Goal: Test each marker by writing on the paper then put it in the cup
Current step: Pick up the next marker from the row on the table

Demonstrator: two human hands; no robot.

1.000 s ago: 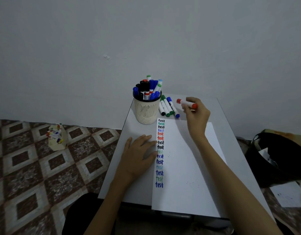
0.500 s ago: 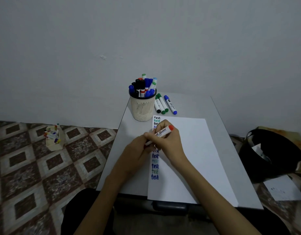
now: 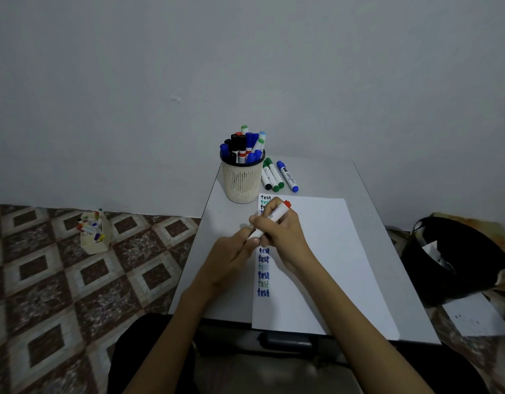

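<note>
Head view: both hands hold a red marker (image 3: 275,216) above the left edge of the paper (image 3: 325,251).

The right hand (image 3: 285,234) wraps the tilted barrel, and the left hand (image 3: 231,260) pinches its lower end. They cover part of the "test" column (image 3: 263,275). White sheet spreads to their right, its near edge overhanging the table (image 3: 217,223) front. The cup (image 3: 242,180) stands by the far left corner, well apart from the hands, with loose markers (image 3: 276,176) just beside it.
</note>
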